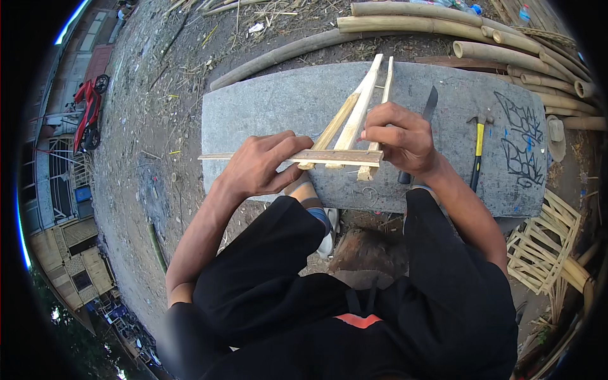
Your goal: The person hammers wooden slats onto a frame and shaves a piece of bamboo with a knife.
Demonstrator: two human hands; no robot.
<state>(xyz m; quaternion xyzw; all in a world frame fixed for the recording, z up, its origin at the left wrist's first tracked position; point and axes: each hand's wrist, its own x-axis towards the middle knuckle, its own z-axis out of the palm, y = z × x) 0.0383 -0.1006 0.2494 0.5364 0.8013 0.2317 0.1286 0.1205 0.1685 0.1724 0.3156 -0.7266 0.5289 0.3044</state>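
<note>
My left hand (263, 161) grips a thin bamboo strip (335, 156) between thumb and fingers. The strip lies crosswise over the near ends of several pale bamboo slats (356, 120), which converge toward their far ends. My right hand (402, 136) is closed in a pinch beside the right-hand slats, just above the strip; whatever its fingertips hold is too small to make out. A knife with a dark blade (431, 102) lies partly hidden behind my right hand. Farther right, a hammer (479, 144) with a yellow and black handle rests on the grey slab (253, 104).
Bamboo poles (418, 25) are piled beyond the slab. A slatted bamboo piece (543, 244) lies at right, off the slab's edge. Between my knees stands a wood stump (367, 250). A red motorbike (90, 113) is parked far left.
</note>
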